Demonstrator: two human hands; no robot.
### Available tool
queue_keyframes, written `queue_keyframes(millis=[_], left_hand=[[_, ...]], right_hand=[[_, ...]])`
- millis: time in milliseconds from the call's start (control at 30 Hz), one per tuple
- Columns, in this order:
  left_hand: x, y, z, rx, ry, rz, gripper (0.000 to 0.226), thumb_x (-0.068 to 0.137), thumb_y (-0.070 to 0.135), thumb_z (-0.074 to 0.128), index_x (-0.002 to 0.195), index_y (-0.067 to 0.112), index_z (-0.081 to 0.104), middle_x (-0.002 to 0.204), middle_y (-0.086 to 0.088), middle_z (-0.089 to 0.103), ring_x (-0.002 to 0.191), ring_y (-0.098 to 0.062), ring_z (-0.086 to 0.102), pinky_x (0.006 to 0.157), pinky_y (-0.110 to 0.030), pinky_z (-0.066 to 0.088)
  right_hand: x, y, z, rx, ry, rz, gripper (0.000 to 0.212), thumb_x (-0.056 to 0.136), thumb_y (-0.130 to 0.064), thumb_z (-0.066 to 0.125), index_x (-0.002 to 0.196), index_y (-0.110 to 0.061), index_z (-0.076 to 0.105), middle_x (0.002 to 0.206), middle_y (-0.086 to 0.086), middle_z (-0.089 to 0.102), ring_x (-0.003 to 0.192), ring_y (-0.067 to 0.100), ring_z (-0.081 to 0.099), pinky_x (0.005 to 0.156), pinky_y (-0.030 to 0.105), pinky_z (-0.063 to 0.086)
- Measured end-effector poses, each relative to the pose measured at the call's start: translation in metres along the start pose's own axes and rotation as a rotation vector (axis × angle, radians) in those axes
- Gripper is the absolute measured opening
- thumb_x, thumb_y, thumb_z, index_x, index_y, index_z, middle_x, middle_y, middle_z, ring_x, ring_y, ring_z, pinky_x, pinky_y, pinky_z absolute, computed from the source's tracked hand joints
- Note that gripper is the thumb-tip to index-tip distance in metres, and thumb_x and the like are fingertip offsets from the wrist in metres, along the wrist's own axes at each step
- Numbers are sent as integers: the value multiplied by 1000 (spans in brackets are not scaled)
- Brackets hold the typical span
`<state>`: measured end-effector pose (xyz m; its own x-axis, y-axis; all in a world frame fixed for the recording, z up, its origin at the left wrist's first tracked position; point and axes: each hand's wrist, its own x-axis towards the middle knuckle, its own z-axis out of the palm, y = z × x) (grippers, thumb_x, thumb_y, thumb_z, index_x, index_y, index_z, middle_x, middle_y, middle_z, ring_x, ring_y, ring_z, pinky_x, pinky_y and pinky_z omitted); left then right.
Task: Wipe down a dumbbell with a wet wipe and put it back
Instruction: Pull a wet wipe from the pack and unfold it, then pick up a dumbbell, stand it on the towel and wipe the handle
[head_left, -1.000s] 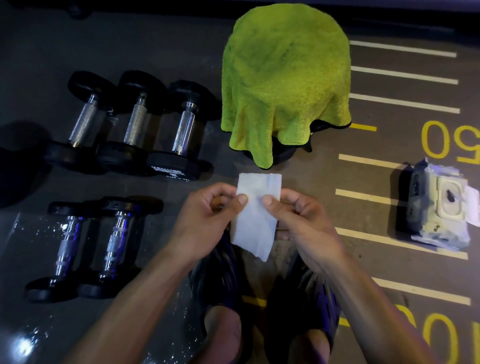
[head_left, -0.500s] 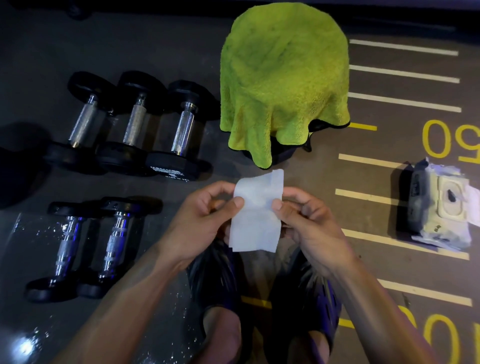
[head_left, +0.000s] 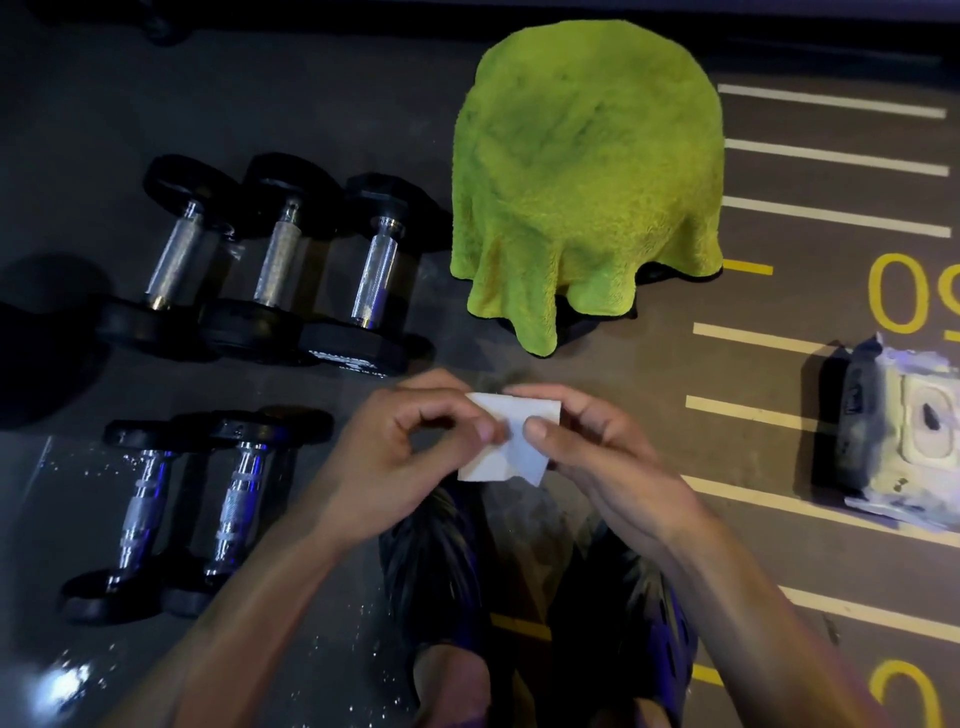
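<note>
Head view, one entry per item.

Wet wipe (head_left: 511, 441): white, folded small, held in the air between both hands above the person's shoes (head_left: 618, 587). Left hand (head_left: 410, 457) pinches its left edge between thumb and curled fingers; right hand (head_left: 602, 462) pinches its right edge, thumb on the front face. The visible part hangs below the pinch points, with a ragged lower corner.

Dumbbells, near pair (head_left: 187, 514): on the floor, left of the grip and slightly toward the person, side by side and touching. Chrome handles run away from the person, tilted a little rightward at the far end; black heads at each end.

Dumbbells, far row of three (head_left: 275, 260): left of the grip and beyond it, long axes likewise running near-to-far with the same lean.

Wipe packet (head_left: 893, 441): right of the grip, well apart, lid flap open.

Green towel (head_left: 587, 176): draped over a dark object beyond the grip.

Progress (a judgement): early. A wipe is out and being readied; no dumbbell is in hand, and none shows contact with the wipe. Which dumbbell is intended cannot be told. Left to do: pick one, wipe handle and heads, set it back in its row.
</note>
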<state>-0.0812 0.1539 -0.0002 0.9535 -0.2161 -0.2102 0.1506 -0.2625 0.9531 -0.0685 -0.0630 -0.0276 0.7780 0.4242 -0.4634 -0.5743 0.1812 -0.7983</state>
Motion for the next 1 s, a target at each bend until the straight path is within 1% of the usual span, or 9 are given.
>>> queue_keyframes(millis=[200,300,433,533,633,733,800,867,1000], left_hand=[[12,-13,1,-26,108,5,12,86,8,78,94,18,77,91,2,63,69,-17,58,69,-23,48],[16,-14,-3,-92,117,-94,21,87,4,79,96,22,71,85,11,66,64,-10,58,66,-21,48],[48,-18,-42,13,268,-164,26,91,1,78,100,25,72,85,10,73,76,-5,68,77,-13,51],[100,-39,-91,182,498,-247,17,95,2,73,98,19,72,78,15,74,72,8,67,79,-10,53],[152,-58,-122,444,488,-391,15,96,25,75,107,14,75,83,7,71,75,0,67,85,-21,56],[187,-75,-120,522,368,-542,23,99,37,70,88,17,72,68,3,62,55,0,56,60,-19,46],[203,-88,-111,345,375,-580,28,102,32,69,79,16,64,74,-6,65,57,-6,57,63,-25,55],[209,-94,-106,88,429,-584,27,104,24,65,79,15,61,87,-16,67,50,-9,63,55,-28,62],[199,-95,-97,56,450,-584,30,109,29,57,82,15,61,79,-8,64,45,-8,61,35,-17,46]], right_hand=[[22,-1,14,119,22,34,48,84,-21,79,124,2,68,123,35,67,110,37,64,106,57,46],[32,2,22,63,129,-34,30,88,-14,73,116,-4,72,108,21,77,95,28,72,87,42,58],[46,0,29,-51,293,-153,13,94,-18,70,102,-13,78,88,8,80,76,17,64,70,34,50],[59,-3,29,-85,369,-157,16,98,-21,70,93,-7,77,69,-5,62,65,6,45,58,23,36],[69,-3,29,-102,406,-107,28,99,-22,67,82,0,68,63,-5,43,61,7,34,53,24,29],[71,-5,29,-61,425,-42,40,100,-25,64,63,-14,53,58,-7,28,54,8,22,49,23,20],[70,-8,28,-45,437,-25,44,100,-28,62,60,-22,44,56,-6,26,53,10,22,48,26,20],[68,-11,25,-43,458,-6,47,100,-32,62,58,-24,41,55,-3,26,54,13,22,50,31,20],[62,-18,22,50,409,-11,50,96,-46,68,58,-25,42,57,-1,21,58,22,14,54,46,17]])
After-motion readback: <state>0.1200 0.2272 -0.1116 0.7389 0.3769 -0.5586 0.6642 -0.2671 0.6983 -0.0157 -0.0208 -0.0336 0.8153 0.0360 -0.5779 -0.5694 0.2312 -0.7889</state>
